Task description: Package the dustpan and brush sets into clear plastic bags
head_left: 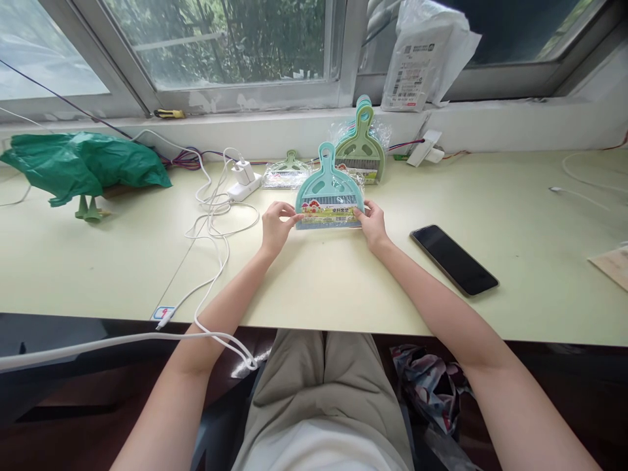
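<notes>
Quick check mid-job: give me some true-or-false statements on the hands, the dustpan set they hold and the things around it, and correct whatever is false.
1. The left hand and right hand both hold the light-blue dustpan set. True.
2. The handle of that set points down. False: it points up.
3. The phone lies on the table, to the right of the right hand. True.
4. The yellow-and-black tool lies beside the phone. False: it lies on the windowsill.
5. A green dustpan is behind the light-blue set. True.
</notes>
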The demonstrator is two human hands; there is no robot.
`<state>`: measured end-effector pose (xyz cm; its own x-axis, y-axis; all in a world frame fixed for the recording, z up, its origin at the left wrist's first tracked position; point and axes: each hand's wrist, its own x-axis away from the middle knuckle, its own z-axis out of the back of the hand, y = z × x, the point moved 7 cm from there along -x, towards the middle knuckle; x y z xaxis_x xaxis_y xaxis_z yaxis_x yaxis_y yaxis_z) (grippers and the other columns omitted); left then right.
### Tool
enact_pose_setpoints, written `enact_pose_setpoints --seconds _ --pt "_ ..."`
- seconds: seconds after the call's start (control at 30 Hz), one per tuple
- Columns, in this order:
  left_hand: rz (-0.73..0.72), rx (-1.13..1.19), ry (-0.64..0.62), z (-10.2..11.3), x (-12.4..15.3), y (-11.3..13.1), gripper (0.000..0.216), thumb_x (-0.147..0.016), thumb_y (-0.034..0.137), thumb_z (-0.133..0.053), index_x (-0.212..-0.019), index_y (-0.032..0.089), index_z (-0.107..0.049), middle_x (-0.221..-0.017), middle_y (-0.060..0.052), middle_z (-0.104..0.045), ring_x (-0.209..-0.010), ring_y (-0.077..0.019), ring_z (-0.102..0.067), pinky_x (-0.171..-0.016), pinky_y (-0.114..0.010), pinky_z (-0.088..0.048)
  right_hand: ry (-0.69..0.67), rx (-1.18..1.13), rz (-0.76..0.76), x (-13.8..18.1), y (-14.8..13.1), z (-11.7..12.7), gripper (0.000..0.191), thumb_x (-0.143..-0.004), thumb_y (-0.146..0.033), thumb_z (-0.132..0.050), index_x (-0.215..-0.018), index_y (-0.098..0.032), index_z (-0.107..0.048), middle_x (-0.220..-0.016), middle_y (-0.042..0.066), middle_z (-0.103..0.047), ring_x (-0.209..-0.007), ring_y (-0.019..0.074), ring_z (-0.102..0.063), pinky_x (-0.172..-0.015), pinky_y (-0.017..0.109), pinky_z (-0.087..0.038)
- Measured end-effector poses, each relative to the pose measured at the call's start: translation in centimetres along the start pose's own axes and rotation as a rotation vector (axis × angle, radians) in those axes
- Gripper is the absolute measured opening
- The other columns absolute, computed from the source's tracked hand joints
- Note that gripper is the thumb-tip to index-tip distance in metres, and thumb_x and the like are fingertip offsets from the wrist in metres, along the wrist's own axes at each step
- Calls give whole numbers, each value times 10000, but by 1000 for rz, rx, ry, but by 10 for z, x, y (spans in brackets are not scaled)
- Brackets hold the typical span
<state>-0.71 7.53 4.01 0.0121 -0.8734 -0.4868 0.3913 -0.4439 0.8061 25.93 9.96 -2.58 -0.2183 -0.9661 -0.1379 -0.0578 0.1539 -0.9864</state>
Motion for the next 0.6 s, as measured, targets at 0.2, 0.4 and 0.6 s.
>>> enact_pose_setpoints --seconds 0.2,0.4,0.6 --pt "158 7 6 -2 4 -11 353 -716 410 -746 -888 201 -519 -959 -21 -648 -616 -107 -638 -552 -232 -499 -20 39 11 2 -3 -3 526 -638 -574 -736 -973 -229 -523 -881 46 -679 -807 215 -662 -685 387 -578" --pt "123 -219 -62 -10 11 -1 198 -822 201 -560 -1011 258 -546 -975 7 -631 -665 -110 -602 -704 -280 -505 -70 99 87 4 -8 -10 503 -663 -579 -704 -972 -230 -516 -863 46 -673 -848 219 -652 -766 407 -568" --pt "71 -285 -121 -20 13 0 301 -823 132 -445 -729 234 -712 -969 -65 -493 -961 -213 -576 -896 -382 -499 -78 76 114 7 -12 -12 483 -663 -583 -701 -962 -242 -532 -829 22 -671 -833 202 -651 -804 399 -562"
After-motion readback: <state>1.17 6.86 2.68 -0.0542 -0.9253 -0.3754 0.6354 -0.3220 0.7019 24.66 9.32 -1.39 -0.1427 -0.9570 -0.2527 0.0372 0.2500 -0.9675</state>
